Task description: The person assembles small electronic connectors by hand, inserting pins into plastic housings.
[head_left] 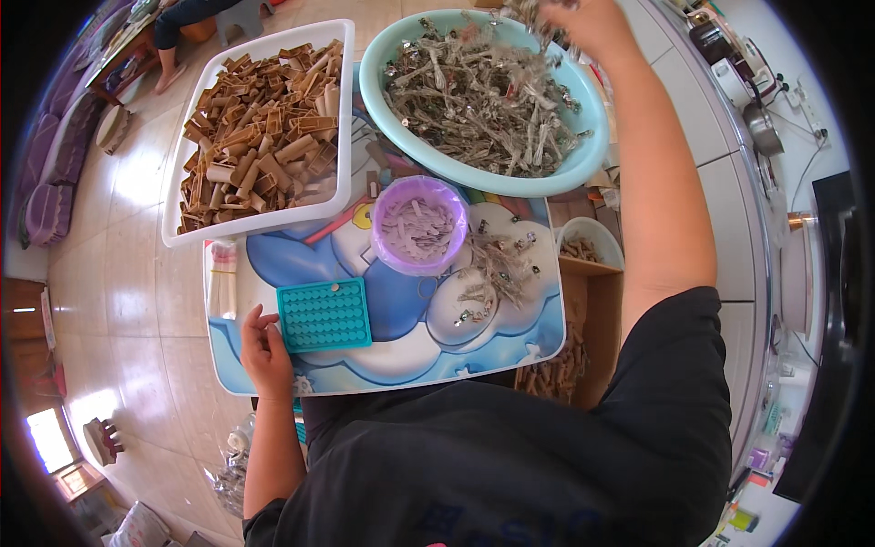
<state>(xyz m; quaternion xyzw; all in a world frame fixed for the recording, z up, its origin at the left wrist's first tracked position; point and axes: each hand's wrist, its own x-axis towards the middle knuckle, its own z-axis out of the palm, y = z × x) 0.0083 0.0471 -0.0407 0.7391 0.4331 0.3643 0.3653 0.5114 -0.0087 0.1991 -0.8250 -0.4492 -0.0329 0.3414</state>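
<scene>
At the left of the board, my left hand (265, 354) rests beside a teal tray (324, 315) with rows of small hollows. Its fingers are loosely bent and apart, with nothing seen in them. My right arm stretches far forward to the right. Over the far rim of a pale blue basin (483, 173), my right hand (592, 27) is closed on a clump of thin greyish-clear strands (529, 16) with shiny bits, partly cut off by the picture's top edge. Similar strands (483, 100) fill the basin, and a loose pile (499, 269) lies on the cartoon-printed board (392, 360).
A white bin (342, 182) of brown tube-like pieces stands at the far left. Past the tray is a purple-lined bowl (378, 235) of small pale strips. At the right stand a cardboard box (597, 314) and a white container (606, 239). Another person's leg (168, 59) shows far left.
</scene>
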